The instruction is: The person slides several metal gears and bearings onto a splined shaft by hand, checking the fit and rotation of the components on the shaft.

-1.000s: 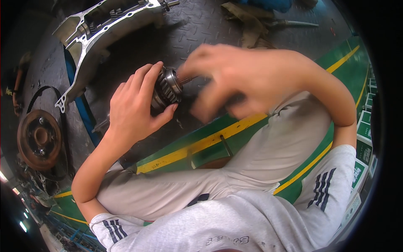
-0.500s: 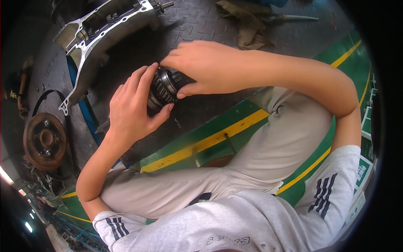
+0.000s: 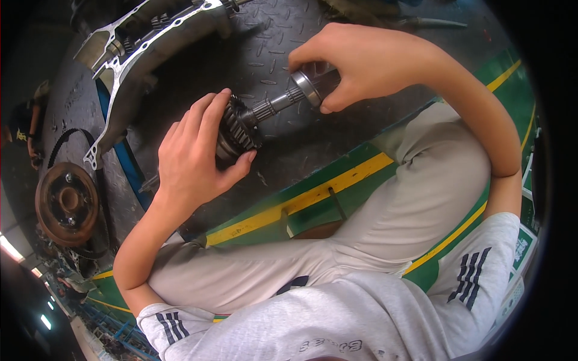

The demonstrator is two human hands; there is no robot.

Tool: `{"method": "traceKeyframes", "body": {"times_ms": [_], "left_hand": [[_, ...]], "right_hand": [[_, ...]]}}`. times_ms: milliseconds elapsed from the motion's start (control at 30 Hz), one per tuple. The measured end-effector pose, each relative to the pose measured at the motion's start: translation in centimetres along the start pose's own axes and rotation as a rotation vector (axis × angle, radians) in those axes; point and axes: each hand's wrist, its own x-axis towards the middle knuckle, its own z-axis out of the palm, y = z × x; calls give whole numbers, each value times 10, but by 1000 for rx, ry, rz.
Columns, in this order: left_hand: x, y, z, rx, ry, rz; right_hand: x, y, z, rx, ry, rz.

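Observation:
My left hand [image 3: 194,147] wraps round a dark toothed gear [image 3: 239,123] on a splined gear shaft, thumb at its near side and fingers over the top. From the gear the bare splined shaft [image 3: 271,107] runs up to the right, tilted above the bench. At the shaft's right end my right hand [image 3: 361,66] grips a shiny metal ring [image 3: 306,89] between thumb and fingers. A gap of bare shaft separates ring and gear. Whether the shaft's tip passes through the ring is hidden by my right hand.
An open metal gearbox housing [image 3: 129,66] with shafts inside lies at the far left of the dark treadplate bench [image 3: 253,60]. A rusty round pulley [image 3: 67,203] and a toothed belt [image 3: 57,147] sit left. A brown cloth [image 3: 361,7] lies far right. Yellow-striped green floor [image 3: 301,201] runs below.
My right hand has moved up and to the right, carrying the ring along the shaft away from the gear and baring the splines. My left hand keeps its hold on the gear.

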Motion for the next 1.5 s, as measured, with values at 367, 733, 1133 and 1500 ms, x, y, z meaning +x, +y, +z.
{"method": "traceKeyframes", "body": {"times_ms": [367, 733, 1133, 1500], "left_hand": [[-2, -1, 0, -22, 17, -28], [-1, 1, 1, 0, 35, 0], [0, 2, 4, 10, 51, 5], [2, -1, 2, 10, 64, 14]], "right_hand": [[42, -49, 55, -26, 91, -158], [-9, -73, -2, 233, -343, -227], [-5, -56, 28, -42, 28, -110], [-9, -67, 14, 192, 3, -60]]}}
